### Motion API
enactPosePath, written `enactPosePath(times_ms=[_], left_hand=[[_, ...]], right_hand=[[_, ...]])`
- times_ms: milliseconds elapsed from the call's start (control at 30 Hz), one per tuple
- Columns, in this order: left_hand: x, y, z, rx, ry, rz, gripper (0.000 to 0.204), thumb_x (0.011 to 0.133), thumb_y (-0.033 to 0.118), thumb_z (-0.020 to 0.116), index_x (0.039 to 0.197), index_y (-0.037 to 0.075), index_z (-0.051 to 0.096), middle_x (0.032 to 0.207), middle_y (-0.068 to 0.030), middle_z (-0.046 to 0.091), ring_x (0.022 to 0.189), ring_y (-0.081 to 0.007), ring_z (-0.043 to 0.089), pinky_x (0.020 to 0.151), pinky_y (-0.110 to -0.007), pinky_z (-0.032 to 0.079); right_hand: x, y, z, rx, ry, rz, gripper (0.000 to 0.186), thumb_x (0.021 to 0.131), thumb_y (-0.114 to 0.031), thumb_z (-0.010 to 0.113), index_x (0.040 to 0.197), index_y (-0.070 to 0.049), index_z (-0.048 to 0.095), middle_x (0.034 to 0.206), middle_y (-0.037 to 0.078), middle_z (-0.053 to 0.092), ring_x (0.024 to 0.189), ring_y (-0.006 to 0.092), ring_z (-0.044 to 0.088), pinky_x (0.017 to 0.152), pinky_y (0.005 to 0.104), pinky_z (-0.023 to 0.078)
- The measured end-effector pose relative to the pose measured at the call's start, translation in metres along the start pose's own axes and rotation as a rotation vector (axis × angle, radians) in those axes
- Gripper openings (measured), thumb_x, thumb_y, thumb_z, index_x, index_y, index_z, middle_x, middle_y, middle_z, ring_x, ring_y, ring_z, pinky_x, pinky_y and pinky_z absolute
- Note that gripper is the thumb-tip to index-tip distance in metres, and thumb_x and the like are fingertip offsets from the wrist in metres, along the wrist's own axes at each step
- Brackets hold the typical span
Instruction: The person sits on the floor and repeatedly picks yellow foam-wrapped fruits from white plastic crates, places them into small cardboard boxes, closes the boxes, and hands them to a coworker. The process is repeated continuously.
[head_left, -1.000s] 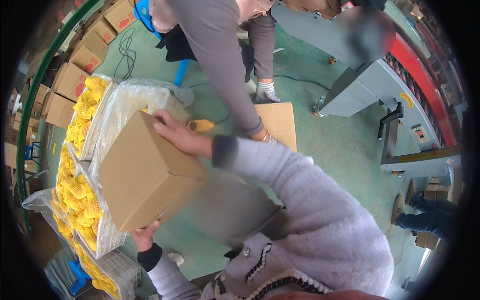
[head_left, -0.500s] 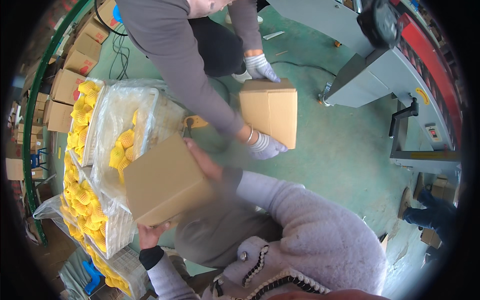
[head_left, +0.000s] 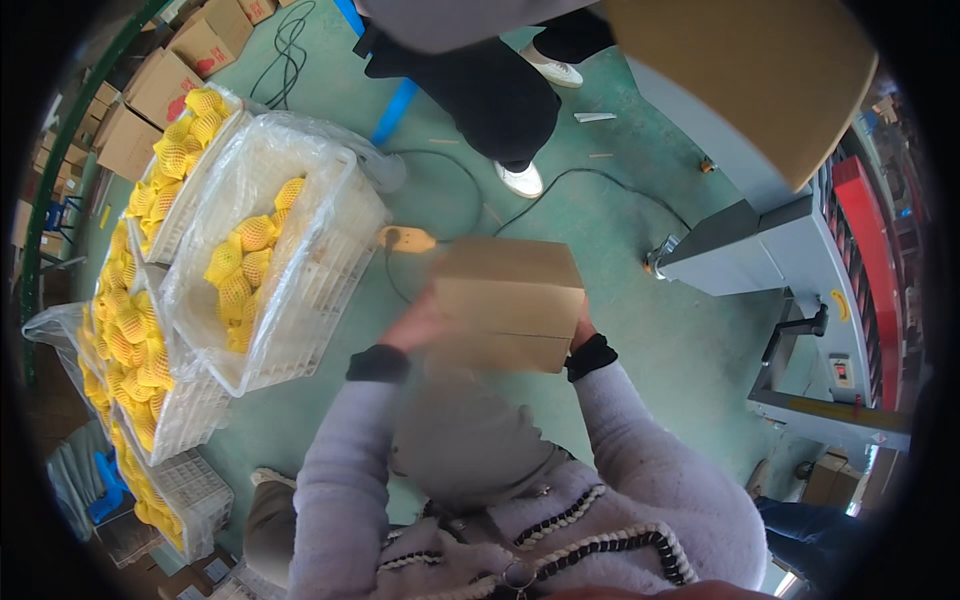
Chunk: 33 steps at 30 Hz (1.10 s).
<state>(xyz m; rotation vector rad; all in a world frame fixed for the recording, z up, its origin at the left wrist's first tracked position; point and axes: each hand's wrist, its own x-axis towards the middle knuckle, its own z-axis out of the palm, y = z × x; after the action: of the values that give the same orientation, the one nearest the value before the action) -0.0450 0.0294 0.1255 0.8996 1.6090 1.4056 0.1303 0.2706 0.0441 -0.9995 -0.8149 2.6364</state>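
I see a brown cardboard box [head_left: 510, 300] above the green floor [head_left: 680, 350], gripped from opposite sides by the person's left hand [head_left: 419, 320] and right hand [head_left: 584, 326]. Leftward sits a white crate [head_left: 338, 250] of yellow-netted items [head_left: 235, 290]; rightward, a grey machine [head_left: 740, 250].

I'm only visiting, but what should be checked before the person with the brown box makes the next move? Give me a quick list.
1. Left hand on the brown box: ok, at its left side, though blurred.
2. Right hand on the box: ok, against its right side.
3. What is inside the box: cannot tell; the inside is hidden.
4. Floor free of trip hazards: not ok; an orange power strip lies beyond the left hand.
5. Co-worker's hands in sight: not ok; neither shows, only clothing and white shoes.
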Motion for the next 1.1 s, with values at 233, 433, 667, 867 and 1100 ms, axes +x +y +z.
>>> enactPosePath(times_ms=[233, 433, 667, 867, 1100], left_hand=[[0.074, -0.074, 0.08, 0.01, 0.136, -0.189, 0.083, 0.083, 0.026, 0.069, 0.148, 0.006, 0.021, 0.139, -0.0174, 0.045, 0.125, -0.0311, 0.048, 0.102, -0.042, 0.041], [0.119, -0.078, 0.116, 0.385, 0.293, -0.276, 0.076, 0.087, 0.036, 0.064, 0.144, 0.006, 0.026, 0.128, -0.026, 0.051, 0.113, -0.0438, 0.052, 0.091, -0.048, 0.046], [0.122, -0.103, 0.117, 0.269, 0.315, -0.214, 0.073, 0.086, 0.03, 0.064, 0.143, -0.001, 0.03, 0.137, -0.0273, 0.044, 0.126, -0.04, 0.045, 0.104, -0.046, 0.037], [0.012, -0.063, 0.045, 0.236, 0.526, -0.225, 0.058, 0.091, 0.017, 0.06, 0.142, 0.005, 0.034, 0.141, -0.0139, 0.042, 0.116, -0.0254, 0.053, 0.095, -0.036, 0.045], [-0.368, 0.117, -0.026, 0.347, 1.263, -0.083, 0.036, 0.097, 0.009, 0.052, 0.132, 0.002, 0.048, 0.127, -0.0072, 0.056, 0.108, -0.0171, 0.059, 0.092, -0.032, 0.046]], right_hand=[[0.013, -0.036, -0.068, -0.261, 0.296, -0.02, 0.068, 0.098, -0.06, 0.029, 0.13, -0.004, 0.051, 0.123, 0.01, 0.06, 0.109, 0.0234, 0.059, 0.091, 0.0348, 0.049], [-0.025, -0.057, -0.027, -1.623, 0.485, -0.653, 0.084, 0.087, -0.059, 0.05, 0.147, -0.004, 0.029, 0.154, 0.021, 0.021, 0.144, 0.0355, 0.015, 0.115, 0.0487, 0.014], [-0.019, -0.013, 0.003, -2.316, 0.177, -0.57, 0.116, 0.069, -0.079, 0.053, 0.148, 0.001, 0.023, 0.154, 0.023, 0.02, 0.144, 0.0377, 0.015, 0.115, 0.056, 0.006], [0.003, -0.016, -0.001, -2.212, 0.204, -0.798, 0.11, 0.071, -0.07, 0.062, 0.148, -0.002, 0.024, 0.154, 0.02, 0.023, 0.145, 0.0354, 0.016, 0.115, 0.0555, 0.009], [0.023, -0.015, -0.031, -2.54, 0.267, -0.943, 0.096, 0.082, -0.071, 0.05, 0.148, -0.004, 0.029, 0.151, 0.018, 0.032, 0.139, 0.0351, 0.031, 0.107, 0.0518, 0.03]])
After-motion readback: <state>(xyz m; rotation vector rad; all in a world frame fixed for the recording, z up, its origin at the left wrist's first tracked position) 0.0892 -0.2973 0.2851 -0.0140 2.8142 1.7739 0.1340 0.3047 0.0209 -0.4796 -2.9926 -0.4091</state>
